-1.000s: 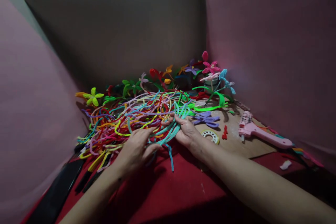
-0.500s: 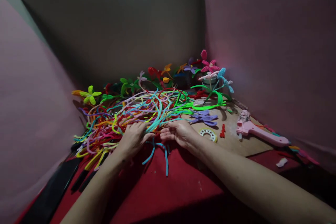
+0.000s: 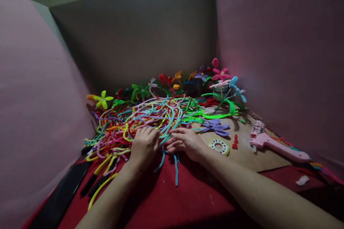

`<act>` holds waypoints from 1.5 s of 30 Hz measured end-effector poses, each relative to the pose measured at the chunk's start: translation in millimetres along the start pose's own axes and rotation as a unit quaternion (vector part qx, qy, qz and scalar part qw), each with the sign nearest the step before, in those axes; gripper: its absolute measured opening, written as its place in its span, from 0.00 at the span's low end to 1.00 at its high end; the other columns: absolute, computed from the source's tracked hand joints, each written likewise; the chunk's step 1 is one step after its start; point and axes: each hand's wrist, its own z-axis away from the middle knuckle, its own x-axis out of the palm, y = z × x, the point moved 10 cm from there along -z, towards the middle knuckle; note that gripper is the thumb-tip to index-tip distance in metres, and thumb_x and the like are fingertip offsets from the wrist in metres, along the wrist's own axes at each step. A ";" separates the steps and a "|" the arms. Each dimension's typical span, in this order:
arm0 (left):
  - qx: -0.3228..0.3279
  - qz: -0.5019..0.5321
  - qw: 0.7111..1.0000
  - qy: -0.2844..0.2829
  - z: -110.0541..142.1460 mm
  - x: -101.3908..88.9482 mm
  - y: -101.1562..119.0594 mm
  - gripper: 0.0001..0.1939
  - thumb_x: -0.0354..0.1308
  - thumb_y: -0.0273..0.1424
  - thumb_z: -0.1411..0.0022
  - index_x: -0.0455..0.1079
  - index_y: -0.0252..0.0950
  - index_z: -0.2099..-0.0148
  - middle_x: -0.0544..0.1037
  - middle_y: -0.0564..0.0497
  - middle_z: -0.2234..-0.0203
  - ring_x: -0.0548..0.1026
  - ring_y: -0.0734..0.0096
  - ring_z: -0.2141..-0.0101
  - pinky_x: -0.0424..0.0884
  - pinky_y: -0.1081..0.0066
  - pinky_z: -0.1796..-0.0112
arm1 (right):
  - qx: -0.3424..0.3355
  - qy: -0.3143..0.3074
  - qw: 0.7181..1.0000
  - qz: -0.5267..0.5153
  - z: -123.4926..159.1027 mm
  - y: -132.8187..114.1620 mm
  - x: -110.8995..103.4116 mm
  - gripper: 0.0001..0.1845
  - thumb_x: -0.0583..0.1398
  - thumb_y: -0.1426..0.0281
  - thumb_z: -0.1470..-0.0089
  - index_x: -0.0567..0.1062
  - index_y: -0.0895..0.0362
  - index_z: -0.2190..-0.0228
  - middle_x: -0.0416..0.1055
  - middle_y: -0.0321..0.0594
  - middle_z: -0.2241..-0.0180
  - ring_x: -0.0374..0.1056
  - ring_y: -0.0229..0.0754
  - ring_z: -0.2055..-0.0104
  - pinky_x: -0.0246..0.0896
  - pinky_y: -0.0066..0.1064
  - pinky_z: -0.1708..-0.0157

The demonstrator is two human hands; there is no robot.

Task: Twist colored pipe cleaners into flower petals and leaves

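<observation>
Light blue pipe cleaners run as a loose bundle from the heap down between my two hands, with their ends hanging over the red cloth. My left hand is closed at the left side of the bundle, fingers curled around some of the strands; its fingertips are partly hidden. My right hand lies on the other side, palm turned inward and fingers stretched out, close to the strands. Behind both hands spreads a tangled heap of many-coloured pipe cleaners. A purple pipe-cleaner flower lies beyond my right wrist.
A pink glue gun, a tape roll and a red twisted piece lie on a brown board at right. Finished flowers line the back. Scissors-like black handles stick out at left. Pink panels flank the table.
The view has shifted, moving the scene right and slightly down. My left hand has turned, its knuckles now upward and its thumb hidden. My right hand stays beside the blue strands.
</observation>
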 end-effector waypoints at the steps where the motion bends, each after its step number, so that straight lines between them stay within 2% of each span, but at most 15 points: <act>1: 0.002 0.000 1.000 0.016 0.3 -3.6 -0.1 0.09 0.47 0.29 0.40 0.68 0.37 0.68 0.74 0.48 0.71 0.69 0.64 0.65 0.61 0.64 0.61 | 0.003 -0.001 1.000 -0.003 -0.1 0.6 0.3 0.11 0.55 0.76 0.53 0.65 0.63 0.64 0.71 0.41 0.81 0.70 0.41 0.79 0.67 0.33 0.76; 7: 0.035 -0.029 0.995 0.089 7.0 -22.0 11.9 0.09 0.45 0.25 0.40 0.65 0.35 0.67 0.71 0.48 0.74 0.67 0.67 0.69 0.62 0.68 0.65 | -0.001 -0.033 0.999 -0.018 0.0 0.2 4.9 0.14 0.59 0.75 0.55 0.66 0.63 0.63 0.72 0.42 0.79 0.71 0.42 0.78 0.67 0.34 0.75; 11: 0.080 -0.050 0.991 0.093 12.6 -28.5 31.8 0.09 0.46 0.23 0.41 0.67 0.35 0.65 0.70 0.49 0.75 0.66 0.69 0.71 0.61 0.70 0.69 | -0.098 -0.037 0.993 -0.062 3.5 -24.6 5.3 0.17 0.61 0.67 0.56 0.69 0.60 0.62 0.73 0.41 0.73 0.70 0.39 0.75 0.65 0.31 0.74; 14: 0.113 -0.057 0.989 0.075 14.8 -27.2 44.5 0.09 0.46 0.22 0.42 0.67 0.35 0.67 0.70 0.50 0.76 0.66 0.70 0.74 0.59 0.71 0.71 | -0.159 -0.008 0.983 -0.091 6.4 -44.3 -1.2 0.13 0.61 0.66 0.54 0.71 0.60 0.66 0.74 0.41 0.73 0.69 0.37 0.73 0.63 0.28 0.72; 18: 0.119 -0.050 0.990 0.065 16.2 -25.5 47.8 0.09 0.47 0.24 0.42 0.67 0.36 0.71 0.68 0.51 0.79 0.65 0.71 0.75 0.58 0.71 0.73 | -0.158 0.015 0.976 -0.151 4.5 -52.5 -9.9 0.08 0.56 0.68 0.49 0.70 0.61 0.69 0.72 0.39 0.79 0.67 0.36 0.77 0.62 0.29 0.73; 21: 0.128 -0.046 0.988 0.073 17.1 -27.7 49.6 0.08 0.48 0.25 0.42 0.67 0.36 0.71 0.68 0.51 0.80 0.65 0.72 0.76 0.58 0.70 0.73 | -0.135 -0.006 0.975 -0.175 1.6 -49.0 -8.8 0.10 0.53 0.67 0.46 0.69 0.61 0.67 0.70 0.37 0.82 0.66 0.37 0.80 0.61 0.30 0.76; 24: 0.157 -0.036 0.984 0.072 17.0 -32.3 53.1 0.08 0.49 0.24 0.43 0.69 0.37 0.66 0.71 0.51 0.77 0.66 0.69 0.73 0.60 0.68 0.69 | -0.123 -0.032 0.979 -0.156 0.5 -44.1 -5.5 0.12 0.52 0.64 0.45 0.68 0.60 0.65 0.66 0.33 0.86 0.57 0.32 0.87 0.53 0.25 0.85; 27: 0.088 -0.012 0.983 0.160 15.2 -59.1 34.0 0.12 0.52 0.26 0.43 0.69 0.40 0.57 0.72 0.46 0.62 0.67 0.62 0.60 0.59 0.60 0.58 | -0.105 -0.040 0.982 -0.150 0.1 -39.0 -4.3 0.12 0.50 0.65 0.43 0.68 0.59 0.64 0.63 0.31 0.87 0.48 0.28 0.90 0.43 0.21 0.88; 30: -0.122 0.094 0.948 0.279 24.9 -85.7 -16.9 0.21 0.56 0.31 0.45 0.62 0.39 0.48 0.67 0.43 0.55 0.65 0.58 0.55 0.59 0.57 0.55 | -0.098 -0.049 0.971 -0.210 0.8 -41.7 -3.5 0.13 0.47 0.66 0.41 0.68 0.59 0.65 0.62 0.31 0.87 0.46 0.28 0.90 0.41 0.20 0.88; 31: -0.187 0.168 0.930 0.270 27.4 -80.1 -32.6 0.23 0.55 0.33 0.46 0.60 0.38 0.47 0.67 0.43 0.57 0.67 0.60 0.57 0.62 0.59 0.57 | -0.101 -0.049 0.965 -0.237 1.2 -44.6 -4.2 0.14 0.46 0.66 0.40 0.67 0.59 0.65 0.61 0.30 0.87 0.46 0.28 0.89 0.41 0.20 0.88; 33: -0.271 0.336 0.888 0.159 24.8 -45.6 -45.1 0.21 0.55 0.34 0.46 0.61 0.35 0.50 0.70 0.46 0.64 0.70 0.65 0.65 0.66 0.64 0.64 | -0.105 -0.046 0.952 -0.285 2.0 -50.0 -6.1 0.16 0.44 0.65 0.39 0.67 0.58 0.66 0.59 0.30 0.88 0.46 0.28 0.89 0.40 0.20 0.87; 36: -0.268 0.507 0.817 -0.068 19.7 5.8 -10.2 0.15 0.58 0.33 0.51 0.68 0.33 0.61 0.72 0.51 0.74 0.70 0.71 0.73 0.67 0.70 0.70 | -0.105 -0.044 0.937 -0.330 2.8 -53.7 -7.8 0.16 0.43 0.66 0.39 0.67 0.58 0.66 0.57 0.29 0.87 0.46 0.28 0.88 0.40 0.20 0.87; 38: -0.225 0.558 0.786 -0.145 17.6 14.6 21.0 0.12 0.61 0.32 0.55 0.69 0.33 0.66 0.72 0.51 0.75 0.69 0.73 0.74 0.66 0.72 0.70 | -0.111 -0.041 0.936 -0.332 2.8 -53.1 -8.7 0.15 0.43 0.65 0.39 0.67 0.57 0.66 0.58 0.30 0.87 0.47 0.28 0.88 0.42 0.20 0.87; 41: -0.204 0.600 0.762 -0.134 9.2 5.9 43.3 0.10 0.57 0.36 0.49 0.69 0.34 0.66 0.71 0.53 0.78 0.66 0.77 0.78 0.64 0.75 0.75 | -0.107 -0.036 0.947 -0.302 0.7 -45.6 -7.9 0.14 0.46 0.65 0.40 0.67 0.58 0.66 0.61 0.31 0.85 0.52 0.29 0.87 0.48 0.21 0.85; 45: -0.252 0.586 0.769 -0.036 -3.5 -2.5 28.8 0.12 0.55 0.38 0.47 0.66 0.33 0.72 0.64 0.57 0.86 0.60 0.82 0.85 0.56 0.79 0.83 | -0.107 -0.015 0.965 -0.240 -2.3 -36.7 -8.5 0.10 0.51 0.69 0.44 0.69 0.61 0.66 0.68 0.37 0.80 0.63 0.33 0.80 0.58 0.26 0.78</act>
